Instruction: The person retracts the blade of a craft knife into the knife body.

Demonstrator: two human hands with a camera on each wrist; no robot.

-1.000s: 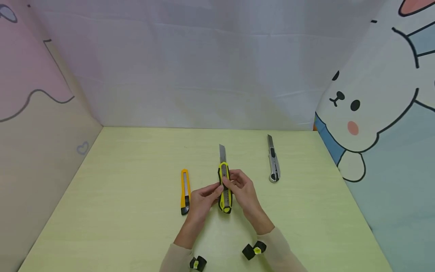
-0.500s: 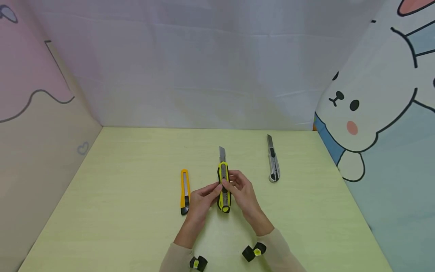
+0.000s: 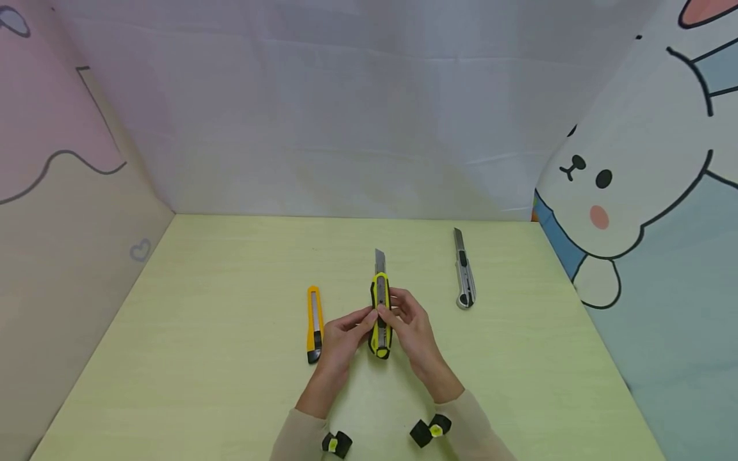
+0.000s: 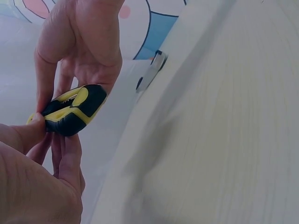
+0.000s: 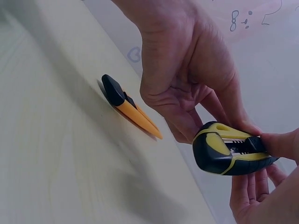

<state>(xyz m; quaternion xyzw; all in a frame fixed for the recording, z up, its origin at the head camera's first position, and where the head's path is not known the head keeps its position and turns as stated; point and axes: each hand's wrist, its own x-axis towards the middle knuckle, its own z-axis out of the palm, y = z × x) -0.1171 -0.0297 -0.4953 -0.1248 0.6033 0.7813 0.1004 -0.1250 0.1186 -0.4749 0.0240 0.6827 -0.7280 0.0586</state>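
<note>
A yellow-and-black utility knife (image 3: pixel 380 330) is held above the table between both hands in the head view. Its blade (image 3: pixel 380 262) sticks out, pointing away from me. My left hand (image 3: pixel 340 346) pinches the handle from the left, and my right hand (image 3: pixel 418 333) grips it from the right. In the right wrist view the right thumb (image 5: pixel 282 145) lies against the black slider (image 5: pixel 254 143). The knife's butt end (image 4: pixel 81 109) faces the camera in the left wrist view, where the blade is hidden.
An orange utility knife (image 3: pixel 313 323) with a black end lies on the pale table (image 3: pixel 202 358), close to the left hand. Farther back on the right lies a silver utility knife (image 3: pixel 464 272), its blade out. Printed cloth walls (image 3: pixel 346 128) stand behind and beside the table.
The blade sticks out slightly less than a second ago, and the right thumb has slid a little toward the butt end. Both hands keep their hold; the other knives lie still.
</note>
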